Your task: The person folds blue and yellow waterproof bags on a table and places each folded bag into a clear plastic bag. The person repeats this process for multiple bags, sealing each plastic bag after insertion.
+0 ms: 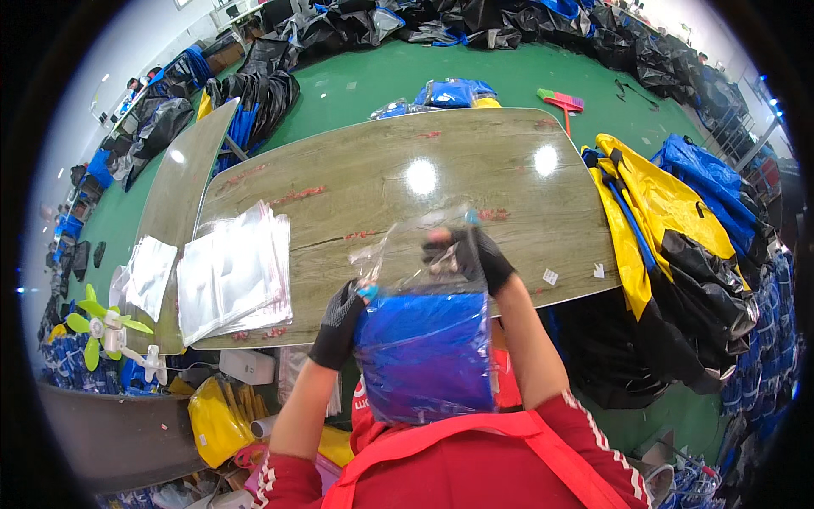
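My left hand pinched the left edge of a clear bag near the top of the blue folded bundle inside it, seemingly to steady the load. My right hand was curled at the film's upper right; blur and glare meant I could not tell whether its fingers were closed on plastic. Having hands on both sides probably kept the slack film above the bundle from collapsing. The bundle hung in front of my chest at the near edge of the counter, likely so I could work close in without reaching. A stack of clear plastic sleeves lay flat to my left, presumably for easy picking, while yellow covers were heaped beyond the counter's right end, leaving the working surface free.
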`<state>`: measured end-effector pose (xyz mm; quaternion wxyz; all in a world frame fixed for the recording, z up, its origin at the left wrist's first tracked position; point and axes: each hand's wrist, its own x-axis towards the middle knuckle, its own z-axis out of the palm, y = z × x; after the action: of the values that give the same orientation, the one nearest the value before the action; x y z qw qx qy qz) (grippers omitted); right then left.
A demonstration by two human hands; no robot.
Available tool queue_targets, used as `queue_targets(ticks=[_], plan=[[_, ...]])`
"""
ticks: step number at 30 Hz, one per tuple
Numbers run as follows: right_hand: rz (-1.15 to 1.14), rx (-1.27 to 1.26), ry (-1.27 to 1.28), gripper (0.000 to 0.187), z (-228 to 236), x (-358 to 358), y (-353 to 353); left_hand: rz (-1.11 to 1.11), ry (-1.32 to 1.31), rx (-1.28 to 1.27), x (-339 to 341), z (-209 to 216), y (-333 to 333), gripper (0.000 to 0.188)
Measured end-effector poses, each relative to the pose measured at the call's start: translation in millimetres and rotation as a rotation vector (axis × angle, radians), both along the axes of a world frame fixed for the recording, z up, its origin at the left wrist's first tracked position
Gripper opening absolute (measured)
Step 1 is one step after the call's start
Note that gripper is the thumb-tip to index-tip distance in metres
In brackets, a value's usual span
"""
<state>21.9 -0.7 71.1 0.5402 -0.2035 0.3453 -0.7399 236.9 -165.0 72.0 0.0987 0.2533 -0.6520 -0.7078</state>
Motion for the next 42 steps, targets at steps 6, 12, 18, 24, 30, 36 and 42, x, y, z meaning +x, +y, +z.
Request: queue_targets(ticks=[6,12,18,24,30,36,42], plan=[[-0.412,0.481,0.569,0.029,-35,37,50,0.068,0.012,-0.381,-16,-17,-17,0.027],[-0.78,0.343,0.77,0.013,-5,31,32,0.192,0.059,-0.118,-49,-18,-35,0.03],[-0.759,0.511,0.707,0.02,-17,-2,46,-0.065,0.412,0.418,-65,16,-68,0.025],[-1.281,0.242,0.699,0.023,2,0,33,0.185,-0.052,0.215,-67,9,-56,0.043],[-0.594,0.151,1.785,0.022,63,17,-26,0.114,0.36,0.041,-70,9,-37,0.034],[-0.461,0.181,1.969,0.025,52,6,-80,0.121,0.135,-0.08,-68,20,-40,0.036],[-0.389,0.055,1.944,0.015,56,-2,-66,-0.053,0.226,0.021,-72,10,-42,0.032]])
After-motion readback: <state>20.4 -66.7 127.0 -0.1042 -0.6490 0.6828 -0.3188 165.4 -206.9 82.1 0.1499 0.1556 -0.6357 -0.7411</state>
